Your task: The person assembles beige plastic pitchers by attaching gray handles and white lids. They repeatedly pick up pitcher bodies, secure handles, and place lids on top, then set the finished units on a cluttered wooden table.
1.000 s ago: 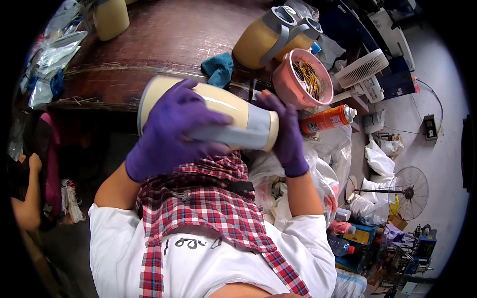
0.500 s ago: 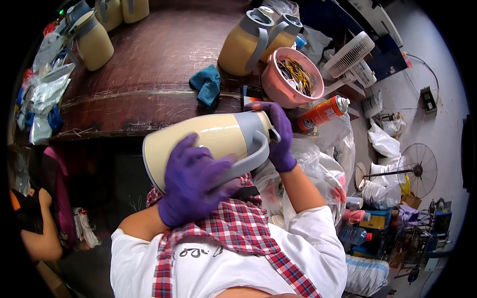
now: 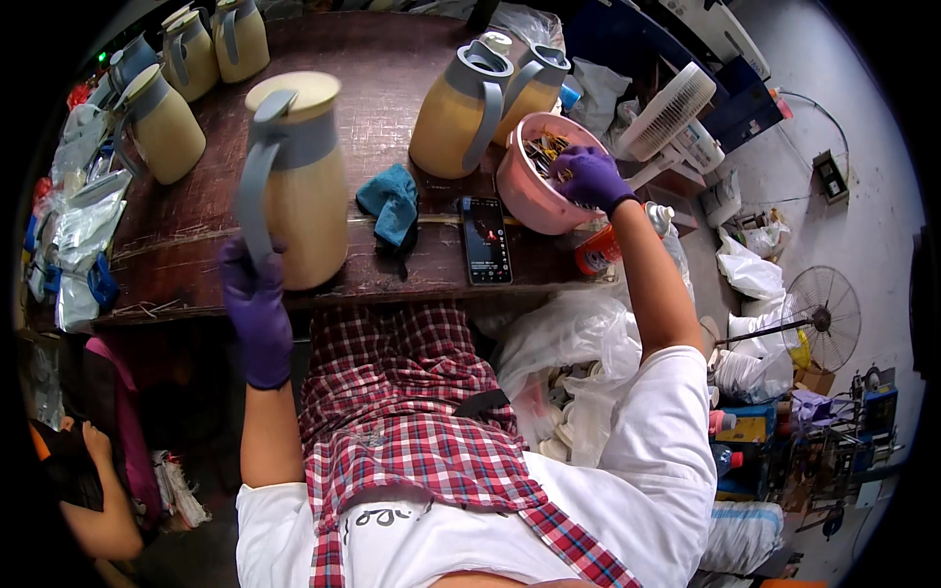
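My left hand (image 3: 257, 318), in a purple glove, is closed round the grey handle of a cream vacuum jug (image 3: 312, 211). The jug is upright over the table's front edge, its cream lid on and its grey collar towards the top; whether its base touches the wood I cannot tell. My right hand (image 3: 593, 179), gloved in purple too, reaches into a pink basin (image 3: 520, 191) of thin yellow and dark strips (image 3: 545, 149). Its fingers are curled down among them, and what they pinch is too small to make out.
Two lidless jugs (image 3: 451, 122) stand left of the basin, several more jugs (image 3: 167, 132) at the far left. A teal cloth (image 3: 390, 201) and a phone (image 3: 486, 240) lie between my hands. An orange spray can (image 3: 598, 252) and a white fan (image 3: 667, 118) are right.
The jug has gone from lying across my lap to upright at the left, held by its handle in my left hand. My right hand has left its top and moved into the basin.
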`<control>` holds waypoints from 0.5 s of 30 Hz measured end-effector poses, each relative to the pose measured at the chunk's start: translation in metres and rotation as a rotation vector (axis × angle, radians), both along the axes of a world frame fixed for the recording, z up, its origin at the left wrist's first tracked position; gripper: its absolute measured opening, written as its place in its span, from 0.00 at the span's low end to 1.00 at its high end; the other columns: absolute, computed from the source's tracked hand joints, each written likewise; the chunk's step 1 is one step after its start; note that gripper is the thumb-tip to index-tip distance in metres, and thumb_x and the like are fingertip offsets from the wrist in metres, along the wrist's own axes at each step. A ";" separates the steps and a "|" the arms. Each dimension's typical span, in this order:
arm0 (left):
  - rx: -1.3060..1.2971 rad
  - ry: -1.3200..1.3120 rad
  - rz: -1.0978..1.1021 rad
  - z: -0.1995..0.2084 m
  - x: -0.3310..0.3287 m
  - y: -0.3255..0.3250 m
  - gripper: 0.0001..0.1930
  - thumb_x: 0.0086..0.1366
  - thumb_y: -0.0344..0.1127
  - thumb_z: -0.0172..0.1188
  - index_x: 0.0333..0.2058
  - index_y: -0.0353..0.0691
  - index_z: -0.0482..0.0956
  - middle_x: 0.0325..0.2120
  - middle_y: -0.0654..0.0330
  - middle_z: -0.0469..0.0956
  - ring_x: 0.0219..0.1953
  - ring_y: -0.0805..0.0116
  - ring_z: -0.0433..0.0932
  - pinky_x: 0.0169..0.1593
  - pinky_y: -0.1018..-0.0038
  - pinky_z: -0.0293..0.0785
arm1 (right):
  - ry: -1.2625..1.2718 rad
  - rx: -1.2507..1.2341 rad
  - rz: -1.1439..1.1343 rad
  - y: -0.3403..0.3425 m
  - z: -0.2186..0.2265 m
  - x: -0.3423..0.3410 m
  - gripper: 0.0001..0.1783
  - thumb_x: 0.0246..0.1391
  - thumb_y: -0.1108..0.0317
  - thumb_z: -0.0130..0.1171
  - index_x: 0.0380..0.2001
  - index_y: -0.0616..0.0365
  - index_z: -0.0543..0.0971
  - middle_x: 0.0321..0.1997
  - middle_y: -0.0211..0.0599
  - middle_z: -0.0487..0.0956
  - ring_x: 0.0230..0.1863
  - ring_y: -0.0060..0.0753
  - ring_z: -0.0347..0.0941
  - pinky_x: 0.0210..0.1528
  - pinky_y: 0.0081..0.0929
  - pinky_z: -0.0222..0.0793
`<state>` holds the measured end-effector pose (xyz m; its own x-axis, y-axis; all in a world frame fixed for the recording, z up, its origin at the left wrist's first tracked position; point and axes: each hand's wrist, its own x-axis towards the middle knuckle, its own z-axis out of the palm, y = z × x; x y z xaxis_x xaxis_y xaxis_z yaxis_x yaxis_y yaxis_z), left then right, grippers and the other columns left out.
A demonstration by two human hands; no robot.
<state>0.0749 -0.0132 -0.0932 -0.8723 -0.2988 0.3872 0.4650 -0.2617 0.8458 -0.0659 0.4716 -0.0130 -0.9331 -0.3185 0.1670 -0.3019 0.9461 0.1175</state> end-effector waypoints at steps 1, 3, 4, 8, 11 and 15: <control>-0.008 -0.031 -0.010 -0.014 -0.004 0.001 0.19 0.69 0.36 0.64 0.54 0.40 0.70 0.45 0.62 0.77 0.49 0.74 0.73 0.55 0.71 0.69 | -0.052 0.043 -0.050 -0.001 -0.002 -0.002 0.13 0.45 0.57 0.67 0.37 0.37 0.87 0.50 0.34 0.82 0.57 0.47 0.73 0.60 0.44 0.66; -0.092 0.008 0.037 -0.028 -0.006 0.006 0.17 0.68 0.30 0.64 0.53 0.39 0.71 0.47 0.61 0.76 0.49 0.73 0.73 0.55 0.73 0.69 | -0.043 0.023 -0.069 -0.001 0.001 -0.006 0.12 0.44 0.56 0.68 0.36 0.36 0.87 0.50 0.34 0.82 0.57 0.47 0.72 0.60 0.44 0.66; -0.105 0.005 0.037 -0.033 -0.008 0.010 0.17 0.68 0.30 0.64 0.53 0.39 0.71 0.47 0.61 0.76 0.49 0.73 0.73 0.56 0.73 0.69 | 0.016 -0.042 -0.042 0.005 0.007 -0.004 0.12 0.43 0.56 0.68 0.36 0.37 0.87 0.50 0.34 0.82 0.56 0.47 0.73 0.60 0.44 0.66; -0.157 -0.062 0.071 -0.047 -0.014 0.015 0.20 0.67 0.29 0.64 0.55 0.37 0.70 0.51 0.59 0.74 0.52 0.70 0.73 0.60 0.71 0.68 | 0.036 -0.696 -0.024 0.020 0.015 0.006 0.08 0.50 0.62 0.68 0.33 0.50 0.85 0.40 0.29 0.83 0.42 0.35 0.80 0.45 0.30 0.73; -0.087 -0.078 0.114 -0.030 -0.004 0.022 0.20 0.69 0.29 0.61 0.57 0.36 0.69 0.52 0.57 0.74 0.53 0.69 0.73 0.59 0.71 0.69 | 0.012 -1.205 -0.162 0.018 0.026 0.028 0.11 0.56 0.64 0.66 0.39 0.56 0.81 0.38 0.32 0.82 0.36 0.30 0.82 0.35 0.24 0.74; -0.219 -0.287 0.145 -0.068 0.035 -0.005 0.13 0.72 0.30 0.55 0.53 0.36 0.74 0.48 0.59 0.77 0.51 0.71 0.74 0.57 0.72 0.70 | -0.131 -1.731 -0.078 -0.036 0.044 0.060 0.14 0.66 0.64 0.58 0.50 0.58 0.72 0.37 0.37 0.81 0.36 0.30 0.84 0.30 0.21 0.75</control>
